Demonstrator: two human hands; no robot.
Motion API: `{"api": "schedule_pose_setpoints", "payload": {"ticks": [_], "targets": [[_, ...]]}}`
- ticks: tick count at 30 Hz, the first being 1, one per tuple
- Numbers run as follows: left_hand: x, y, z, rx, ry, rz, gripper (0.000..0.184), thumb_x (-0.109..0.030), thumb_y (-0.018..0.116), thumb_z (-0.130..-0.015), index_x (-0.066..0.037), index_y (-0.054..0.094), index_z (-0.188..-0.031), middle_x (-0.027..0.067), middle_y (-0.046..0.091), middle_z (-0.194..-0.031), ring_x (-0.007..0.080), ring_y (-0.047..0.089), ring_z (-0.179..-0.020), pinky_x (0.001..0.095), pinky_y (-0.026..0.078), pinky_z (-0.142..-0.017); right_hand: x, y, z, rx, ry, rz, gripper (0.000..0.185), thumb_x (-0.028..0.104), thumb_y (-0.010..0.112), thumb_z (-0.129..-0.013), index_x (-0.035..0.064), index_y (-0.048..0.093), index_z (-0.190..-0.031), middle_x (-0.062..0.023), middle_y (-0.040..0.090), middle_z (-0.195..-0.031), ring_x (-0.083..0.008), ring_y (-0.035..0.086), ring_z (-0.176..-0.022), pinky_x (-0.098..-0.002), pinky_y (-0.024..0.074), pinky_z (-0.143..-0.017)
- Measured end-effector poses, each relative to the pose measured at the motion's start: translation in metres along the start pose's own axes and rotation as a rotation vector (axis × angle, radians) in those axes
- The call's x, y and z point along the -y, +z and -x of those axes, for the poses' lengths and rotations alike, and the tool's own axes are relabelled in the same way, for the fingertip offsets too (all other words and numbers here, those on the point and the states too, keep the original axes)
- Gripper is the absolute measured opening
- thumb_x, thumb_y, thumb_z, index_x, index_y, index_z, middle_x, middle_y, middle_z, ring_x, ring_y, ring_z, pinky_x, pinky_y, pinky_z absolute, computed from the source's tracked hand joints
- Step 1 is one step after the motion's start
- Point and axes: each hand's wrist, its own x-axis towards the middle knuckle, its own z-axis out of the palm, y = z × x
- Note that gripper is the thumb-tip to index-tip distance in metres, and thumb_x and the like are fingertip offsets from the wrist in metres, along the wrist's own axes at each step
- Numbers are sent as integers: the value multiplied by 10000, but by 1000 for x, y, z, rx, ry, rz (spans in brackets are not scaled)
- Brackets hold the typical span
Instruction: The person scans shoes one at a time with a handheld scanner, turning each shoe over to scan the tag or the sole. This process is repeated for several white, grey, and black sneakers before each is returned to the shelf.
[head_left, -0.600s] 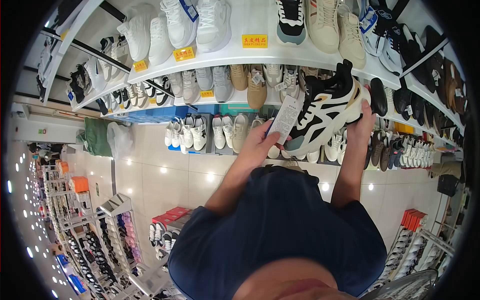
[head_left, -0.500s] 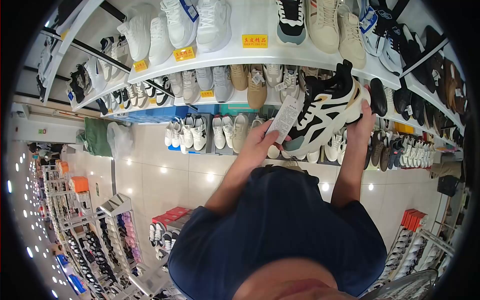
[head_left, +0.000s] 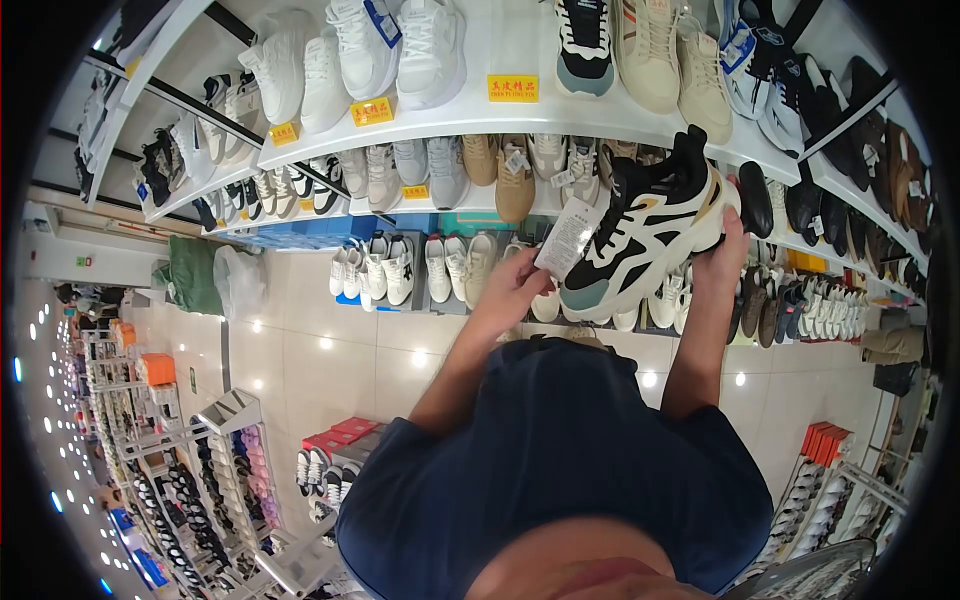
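A chunky sneaker (head_left: pixel 650 235) in white, black and grey-green is held up in front of the shelves, its toe pointing down and left. My right hand (head_left: pixel 722 250) grips it by the heel, fingers around the back of the sole. A white paper tag (head_left: pixel 572 238) with printed text lies against the sneaker's laces and toe side. My left hand (head_left: pixel 513 285) pinches the tag's lower left edge, just left of the toe. The print is too small to read.
A white shelf (head_left: pixel 480 122) above carries white sneakers (head_left: pixel 430 50), a similar black and grey-green sneaker (head_left: pixel 585 50) and yellow signs (head_left: pixel 513 88). More shoes (head_left: pixel 398 270) stand on lower levels. Behind me are shoe racks (head_left: pixel 225 420) and red boxes (head_left: pixel 340 435) on a tiled floor.
My left fingers have drawn back slightly from the sneaker's toe and now hold only the tag's edge. The sneaker stays in my right hand, nearly still; the shelves sit slightly lower in view.
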Motion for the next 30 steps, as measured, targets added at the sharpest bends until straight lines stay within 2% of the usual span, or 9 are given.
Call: {"api": "schedule_pose_setpoints", "payload": {"ticks": [3,6,8,9,12,15,19,22,30], "targets": [[10,-1,-2,9,-36,-64,416,-112,562,-961,42,512,-1344,84,659,-1058,133,614,-870,280,510,-764,-2,1,-1,21,5,-8,606,186,600,-900,-6,423,-1447,-178,529,-1405,-305,521,-1294,-429,411,-1104],[8,8,0,-56,45,-55,597,-132,629,-911,19,417,-1449,123,625,-1188,161,597,-998,289,506,-831,2,10,4,102,-20,37,692,214,661,-862,-3,393,-1461,-161,507,-1430,-302,518,-1292,-430,413,-1107],[-2,13,4,69,86,76,809,-143,691,-852,1,275,-1531,144,564,-1313,193,550,-1142,312,478,-951,7,26,13,151,-72,92,814,241,737,-801,3,353,-1478,-139,473,-1460,-288,521,-1284,-428,418,-1107],[-6,15,6,67,86,78,809,-143,691,-852,1,275,-1531,144,564,-1313,193,550,-1142,312,478,-951,6,29,16,153,-71,93,814,241,737,-801,3,353,-1478,-139,473,-1460,-288,521,-1284,-428,418,-1107],[-4,13,-1,362,20,-179,901,-108,727,-810,7,204,-1535,133,504,-1402,216,493,-1260,367,360,-1109,2,40,22,272,-27,123,880,244,773,-750,6,343,-1481,-123,463,-1469,-267,523,-1283,-413,430,-1096],[1,15,8,273,35,-18,864,-105,751,-792,13,279,-1506,132,518,-1385,205,483,-1266,364,361,-1107,-2,50,26,303,-19,129,836,181,763,-742,26,386,-1472,-112,477,-1448,-258,493,-1300,-399,399,-1102],[10,4,8,313,-81,100,805,-120,791,-755,34,389,-1436,100,558,-1329,184,495,-1234,349,375,-1095,-12,59,27,272,-44,154,828,210,730,-743,5,376,-1463,-127,484,-1450,-263,531,-1272,-398,437,-1080],[3,7,10,265,-22,194,776,-148,783,-712,23,454,-1393,93,591,-1292,178,529,-1203,343,407,-1065,-17,65,28,278,-45,176,821,217,736,-746,5,383,-1457,-128,486,-1447,-260,536,-1265,-396,445,-1071],[3,0,2,218,34,238,797,-148,810,-696,39,457,-1385,93,602,-1279,175,561,-1170,338,428,-1041,-24,74,24,311,-57,172,806,290,747,-799,-2,380,-1455,-128,501,-1429,-253,538,-1264,-393,442,-1075]]}}
